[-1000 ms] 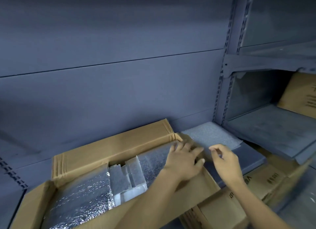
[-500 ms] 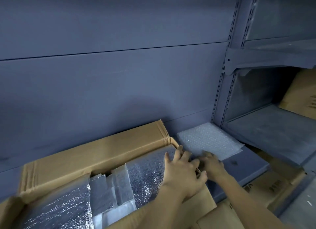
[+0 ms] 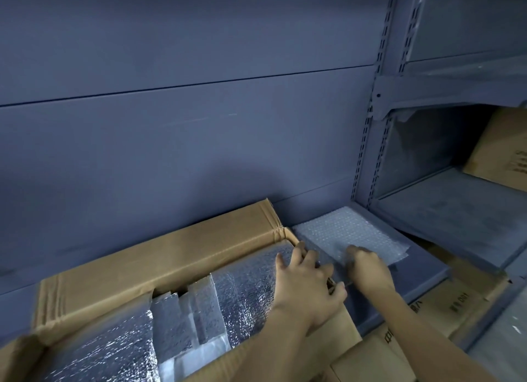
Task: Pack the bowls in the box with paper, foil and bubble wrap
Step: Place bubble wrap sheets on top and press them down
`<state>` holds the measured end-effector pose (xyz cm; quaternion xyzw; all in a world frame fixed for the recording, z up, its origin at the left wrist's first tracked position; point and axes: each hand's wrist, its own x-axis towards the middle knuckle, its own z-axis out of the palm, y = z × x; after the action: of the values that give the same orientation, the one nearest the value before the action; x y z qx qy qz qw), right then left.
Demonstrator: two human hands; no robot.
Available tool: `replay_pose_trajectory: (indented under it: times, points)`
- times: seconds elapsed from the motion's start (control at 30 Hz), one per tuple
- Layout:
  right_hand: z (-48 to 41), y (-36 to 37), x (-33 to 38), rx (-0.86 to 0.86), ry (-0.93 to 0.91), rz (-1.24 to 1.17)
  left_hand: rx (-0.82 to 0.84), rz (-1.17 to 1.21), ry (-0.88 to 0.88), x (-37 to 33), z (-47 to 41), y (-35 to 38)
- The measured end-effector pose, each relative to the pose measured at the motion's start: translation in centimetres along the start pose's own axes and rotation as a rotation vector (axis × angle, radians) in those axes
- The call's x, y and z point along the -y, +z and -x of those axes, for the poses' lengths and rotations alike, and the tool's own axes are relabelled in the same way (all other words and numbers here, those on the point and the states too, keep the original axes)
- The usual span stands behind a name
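Observation:
An open brown cardboard box [image 3: 159,256] lies at the lower left, lined with crinkled silver foil [image 3: 245,279] and some folded clear sheets [image 3: 196,310]. My left hand [image 3: 305,279] rests on the box's right end, its fingers spread flat over the foil and the box edge. Just right of the box, a stack of bubble wrap [image 3: 348,233] lies on a grey shelf board [image 3: 422,270]. My right hand [image 3: 368,270] sits on the near left corner of the bubble wrap, fingers curled down onto it. No bowls are in view.
A grey metal back panel [image 3: 199,125] rises behind the box. A slotted upright [image 3: 368,142] separates it from a lower shelf [image 3: 456,219] at the right, which bears a cardboard carton [image 3: 502,153]. More printed cartons [image 3: 445,304] sit below the shelf board.
My right hand dropped from above the box's right end onto the bubble wrap and curled its fingers there. My left hand stayed on the foil at the box edge.

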<state>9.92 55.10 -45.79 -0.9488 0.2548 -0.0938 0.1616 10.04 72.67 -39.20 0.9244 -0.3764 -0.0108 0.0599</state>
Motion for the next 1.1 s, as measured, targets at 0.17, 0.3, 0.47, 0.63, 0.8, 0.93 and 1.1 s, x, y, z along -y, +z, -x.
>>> replay_pose_trajectory:
  times: [0.17, 0.3, 0.47, 0.63, 0.8, 0.93, 1.1]
  points:
    - [0.4, -1.6, -0.2, -0.243, -0.044, -0.162, 0.003, -0.021, 0.000, 0.0, -0.1, 0.0]
    - [0.8, -4.6, 1.0, -0.388, -0.153, -0.196, -0.003, -0.023, -0.001, 0.0, -0.1, 0.1]
    - [2.6, -9.5, 5.4, -0.538, -0.493, -0.077, -0.008, -0.011, 0.013, 0.0, -0.1, -0.1]
    - [6.7, -13.0, 10.6, -0.549, -0.645, -0.215, -0.158, 0.043, 0.095, 0.1, 0.7, 0.6]
    - [10.2, -14.0, 12.8, -0.418, -0.520, -0.554, -0.436, 0.183, 0.126, 0.5, 1.9, 0.9]
    - [11.4, -15.3, 13.4, -0.390, -0.413, -0.814, -0.490, 0.394, -0.063, 1.2, 3.8, 0.4]
    - [11.3, -15.4, 13.0, -0.375, -0.187, -1.114, -0.531, 1.386, -0.191, 4.1, 7.0, -1.8]
